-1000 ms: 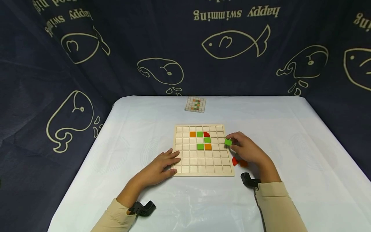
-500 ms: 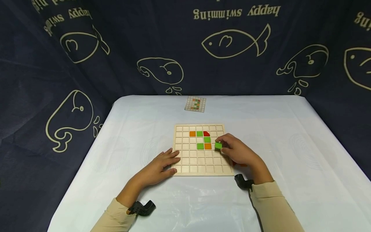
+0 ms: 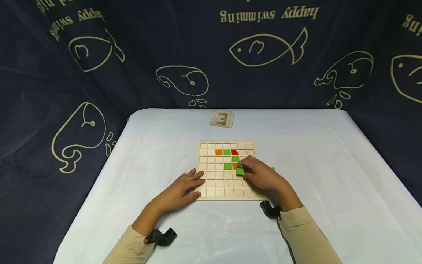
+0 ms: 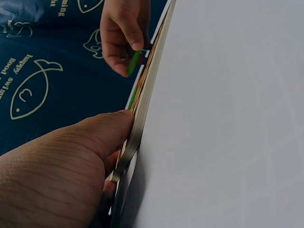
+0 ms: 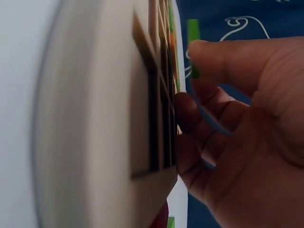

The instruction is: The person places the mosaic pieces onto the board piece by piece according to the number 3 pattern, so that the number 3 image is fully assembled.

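Observation:
Between thumb and fingertips my right hand pinches a green square tile, just over the wooden grid board. The tile is close to the lower right of an orange tile and partly covers it. My left hand rests on the board's left edge with fingers spread. Set in the grid are another orange tile, a red rounded tile and several green tiles. In the right wrist view the pinched tile stands clear of the board surface.
Behind the board lies a small card printed with a grid and coloured squares. A bit of a green piece shows beyond my right hand. A white cloth covers the table, and a dark printed curtain hangs behind.
From right of the board, my right hand has carried the green tile leftward and toward me, over the grid beside the orange tile. My left hand has stayed in place.

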A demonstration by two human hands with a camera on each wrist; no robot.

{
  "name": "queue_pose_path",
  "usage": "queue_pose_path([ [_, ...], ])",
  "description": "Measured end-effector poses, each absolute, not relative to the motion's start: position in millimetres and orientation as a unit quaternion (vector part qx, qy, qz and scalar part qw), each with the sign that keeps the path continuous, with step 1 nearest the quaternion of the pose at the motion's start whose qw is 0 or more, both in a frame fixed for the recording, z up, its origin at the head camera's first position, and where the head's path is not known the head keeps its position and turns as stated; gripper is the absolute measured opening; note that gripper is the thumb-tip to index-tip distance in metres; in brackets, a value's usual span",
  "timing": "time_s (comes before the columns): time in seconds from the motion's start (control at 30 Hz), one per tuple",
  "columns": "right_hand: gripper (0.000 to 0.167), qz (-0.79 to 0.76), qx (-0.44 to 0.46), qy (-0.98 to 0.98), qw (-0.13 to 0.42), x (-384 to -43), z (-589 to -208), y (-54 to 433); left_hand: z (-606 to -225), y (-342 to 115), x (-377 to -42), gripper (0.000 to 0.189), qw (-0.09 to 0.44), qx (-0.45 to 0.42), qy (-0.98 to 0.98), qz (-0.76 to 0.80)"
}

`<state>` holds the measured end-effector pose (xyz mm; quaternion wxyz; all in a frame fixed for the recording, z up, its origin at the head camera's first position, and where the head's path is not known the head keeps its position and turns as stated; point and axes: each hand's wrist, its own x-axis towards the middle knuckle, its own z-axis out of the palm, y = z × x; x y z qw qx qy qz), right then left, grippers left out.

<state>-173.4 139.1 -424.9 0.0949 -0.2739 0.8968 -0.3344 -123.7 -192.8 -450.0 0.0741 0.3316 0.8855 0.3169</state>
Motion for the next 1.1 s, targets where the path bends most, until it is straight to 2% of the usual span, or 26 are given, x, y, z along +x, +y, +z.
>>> queue_pose_path([
  [0.47,0.03,-0.289,-0.308,0.904,0.065,-172.9,-430.1,132.0,-450.4,-192.5,-123.5,0.049,0.077,0.331,0.885,0.318],
  [1.1,0.03,-0.279,-0.291,0.912,0.073,-170.9,-429.5,130.0,-451.6,-193.4,-124.5,0.049,0.072,0.336,0.881,0.324],
])
